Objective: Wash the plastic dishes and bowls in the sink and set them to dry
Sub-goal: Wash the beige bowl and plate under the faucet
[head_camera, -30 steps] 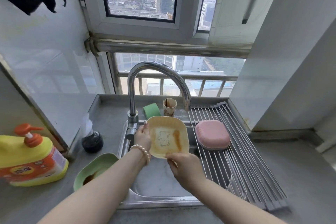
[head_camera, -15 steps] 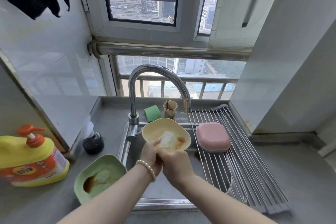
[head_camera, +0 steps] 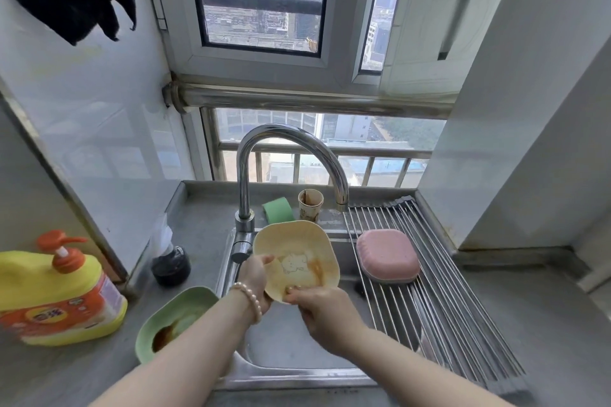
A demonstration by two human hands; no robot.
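A: Over the sink (head_camera: 297, 357), the yellow plastic dish (head_camera: 296, 261) is up on edge, its inside facing the camera, top rim leaning away toward the faucet (head_camera: 291, 155). It is squarish, so no clear long axis.

B: Left hand (head_camera: 254, 277) grips the left rim, thumb curled over the inside. Right hand (head_camera: 322, 309) pinches the near bottom edge, fingertips on the inner face.

A: There's a faint animal drawing on the base and a brown smear just to its right.

B: The dish's underside is hidden, and the right hand's palm is turned away. Whether water runs, I can't tell.

A: The pink dish (head_camera: 387, 256) lies upside down on the roll-up drying rack (head_camera: 446, 307). The green dish (head_camera: 172, 324) sits left of the sink, brown residue inside, partly covered by the left forearm.
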